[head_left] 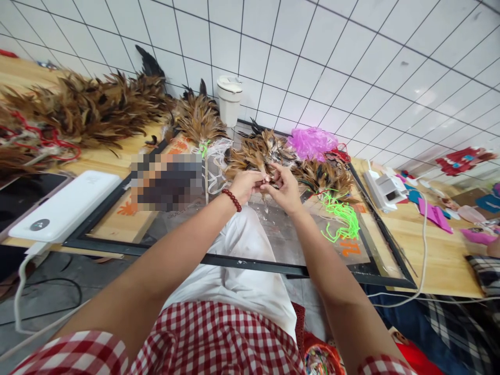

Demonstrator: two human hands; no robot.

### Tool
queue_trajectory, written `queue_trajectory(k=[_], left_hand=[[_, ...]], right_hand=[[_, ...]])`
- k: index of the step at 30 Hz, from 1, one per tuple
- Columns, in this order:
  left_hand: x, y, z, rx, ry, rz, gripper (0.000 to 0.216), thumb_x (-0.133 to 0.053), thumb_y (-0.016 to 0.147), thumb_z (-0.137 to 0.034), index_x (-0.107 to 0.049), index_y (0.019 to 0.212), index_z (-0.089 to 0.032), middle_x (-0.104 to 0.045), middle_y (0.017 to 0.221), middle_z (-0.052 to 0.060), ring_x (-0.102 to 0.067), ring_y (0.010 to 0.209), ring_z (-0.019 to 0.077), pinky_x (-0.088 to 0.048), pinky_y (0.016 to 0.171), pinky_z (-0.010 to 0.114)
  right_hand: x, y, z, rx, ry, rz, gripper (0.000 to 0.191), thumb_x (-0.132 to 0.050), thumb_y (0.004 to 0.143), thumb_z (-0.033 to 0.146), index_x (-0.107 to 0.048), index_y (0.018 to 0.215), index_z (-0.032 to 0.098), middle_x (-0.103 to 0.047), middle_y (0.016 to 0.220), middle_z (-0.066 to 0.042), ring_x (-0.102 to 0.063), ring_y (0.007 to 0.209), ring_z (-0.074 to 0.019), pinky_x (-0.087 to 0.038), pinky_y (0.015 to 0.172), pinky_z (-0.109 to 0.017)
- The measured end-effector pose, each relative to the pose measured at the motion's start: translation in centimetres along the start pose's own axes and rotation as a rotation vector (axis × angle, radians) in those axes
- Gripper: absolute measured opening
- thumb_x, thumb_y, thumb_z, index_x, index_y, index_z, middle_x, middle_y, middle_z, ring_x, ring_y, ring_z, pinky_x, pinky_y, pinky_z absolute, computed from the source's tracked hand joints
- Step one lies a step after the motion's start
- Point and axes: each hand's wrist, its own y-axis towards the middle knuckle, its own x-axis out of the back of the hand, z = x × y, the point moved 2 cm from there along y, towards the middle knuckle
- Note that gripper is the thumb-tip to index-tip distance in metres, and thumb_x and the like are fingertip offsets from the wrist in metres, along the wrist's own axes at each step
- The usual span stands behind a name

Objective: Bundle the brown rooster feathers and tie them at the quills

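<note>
My left hand (pixel 246 185), with a red bead bracelet (pixel 232 199) on the wrist, pinches the stems of a small bunch of brown feathers (pixel 253 153). My right hand (pixel 284 188) meets it fingertip to fingertip, its fingers closed on the same stems. Both hands hover over a black-framed glass panel (pixel 234 260) on the wooden table. More brown feather bundles (pixel 322 177) lie just right of my hands, with neon green cord (pixel 344 216) beside them.
Large feather piles (pixel 89 107) cover the table's left. A white power bank (pixel 64 205) and a tablet (pixel 23 195) lie near left. A white cup (pixel 229 99) stands by the tiled wall. Pink netting (pixel 312 141), a white glue gun (pixel 385 190) and coloured scraps (pixel 433 213) lie right.
</note>
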Motion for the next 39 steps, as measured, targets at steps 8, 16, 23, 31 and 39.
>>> queue_trajectory(k=[8, 16, 23, 31, 39], left_hand=[[-0.1, -0.3, -0.3, -0.093, -0.004, -0.07, 0.012, -0.069, 0.065, -0.021, -0.064, 0.066, -0.01, -0.064, 0.067, 0.004, -0.056, 0.059, 0.0081, -0.048, 0.061, 0.022], [0.0, -0.3, 0.0, -0.081, -0.009, -0.049, 0.02, -0.077, 0.059, -0.024, -0.067, 0.069, -0.009, -0.064, 0.065, 0.003, -0.056, 0.061, 0.0081, -0.047, 0.065, 0.023], [0.0, 0.1, 0.5, -0.087, 0.017, -0.015, 0.027, -0.08, 0.057, -0.029, -0.069, 0.072, -0.009, -0.065, 0.067, 0.004, -0.058, 0.062, 0.0096, -0.047, 0.066, 0.025], [-0.1, -0.2, -0.2, -0.037, -0.043, -0.048, 0.016, -0.077, 0.063, -0.018, -0.065, 0.065, -0.008, -0.062, 0.061, 0.003, -0.057, 0.058, 0.0085, -0.048, 0.064, 0.024], [0.1, -0.1, -0.2, -0.09, -0.013, -0.166, 0.011, -0.071, 0.072, -0.018, -0.064, 0.072, -0.009, -0.066, 0.066, 0.004, -0.059, 0.056, 0.0086, -0.049, 0.059, 0.023]], right_hand=[[-0.3, -0.2, -0.4, -0.027, 0.018, -0.04, 0.049, -0.069, 0.074, 0.045, -0.057, 0.114, 0.019, -0.056, 0.085, -0.002, -0.052, 0.075, -0.0159, -0.043, 0.067, -0.028], [-0.1, -0.1, 0.4, 0.002, 0.061, -0.06, 0.019, -0.058, 0.084, 0.037, -0.065, 0.079, 0.02, -0.058, 0.073, -0.002, -0.052, 0.071, -0.0143, -0.043, 0.068, -0.028], [-0.3, -0.1, 0.3, 0.069, 0.004, -0.064, 0.018, -0.057, 0.085, 0.03, -0.061, 0.071, 0.019, -0.051, 0.065, 0.001, -0.047, 0.064, -0.0135, -0.039, 0.063, -0.028], [-0.4, -0.3, 0.2, 0.071, 0.014, -0.018, 0.017, -0.068, 0.075, 0.031, -0.06, 0.085, 0.02, -0.058, 0.079, -0.002, -0.05, 0.07, -0.0146, -0.042, 0.065, -0.028], [0.6, 0.1, 0.3, -0.027, -0.029, 0.145, 0.015, -0.067, 0.073, 0.032, -0.062, 0.077, 0.018, -0.059, 0.073, -0.001, -0.048, 0.065, -0.0124, -0.039, 0.062, -0.026]])
